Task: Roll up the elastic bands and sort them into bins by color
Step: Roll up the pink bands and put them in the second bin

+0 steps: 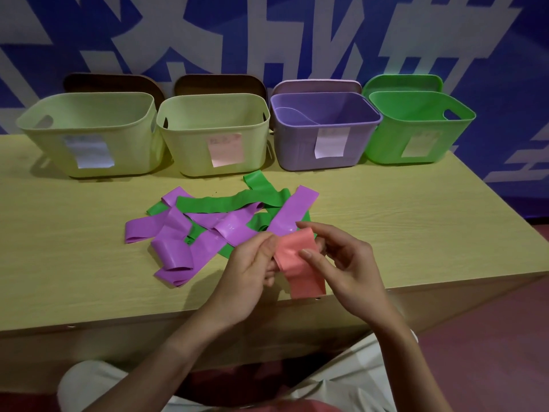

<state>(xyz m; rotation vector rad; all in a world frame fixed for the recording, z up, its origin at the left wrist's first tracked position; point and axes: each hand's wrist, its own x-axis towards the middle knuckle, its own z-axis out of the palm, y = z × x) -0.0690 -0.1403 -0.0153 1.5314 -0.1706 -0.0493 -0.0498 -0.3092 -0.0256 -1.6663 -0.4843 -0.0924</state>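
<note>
Bins (326,135) along pale wood table (74,248), blue-patterned wall (297,40) behind

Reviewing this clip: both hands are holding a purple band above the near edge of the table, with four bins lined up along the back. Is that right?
Not quite. The band held between the left hand and right hand is pink, not purple; the purple bands lie loose in the pile on the table. The head view shows this. The rest stands: four bins line the back.

Bare table (74,233) lies left and right of the band pile (214,224); bins (214,144) wall the back.
</note>
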